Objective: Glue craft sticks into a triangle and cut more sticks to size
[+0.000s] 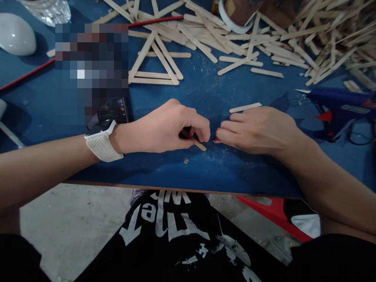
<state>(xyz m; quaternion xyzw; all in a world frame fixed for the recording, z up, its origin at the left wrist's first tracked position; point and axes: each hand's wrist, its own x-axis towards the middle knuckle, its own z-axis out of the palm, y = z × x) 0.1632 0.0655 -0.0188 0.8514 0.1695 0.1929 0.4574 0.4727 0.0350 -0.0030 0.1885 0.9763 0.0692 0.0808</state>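
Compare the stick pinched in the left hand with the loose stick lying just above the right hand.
The stick in the left hand is mostly hidden by the fingers; only its rounded end pokes out. The loose stick lies flat on the blue table with most of its length showing, one end tucked under the right hand. The held stick slopes down to the right; the loose one rises slightly to the right. Both are pale wooden craft sticks.

The left hand (164, 127) pinches a wooden stick (199, 145) on the blue table (205, 168). The right hand (258, 129) meets that stick's tip. A glue gun (337, 105) lies right of it.
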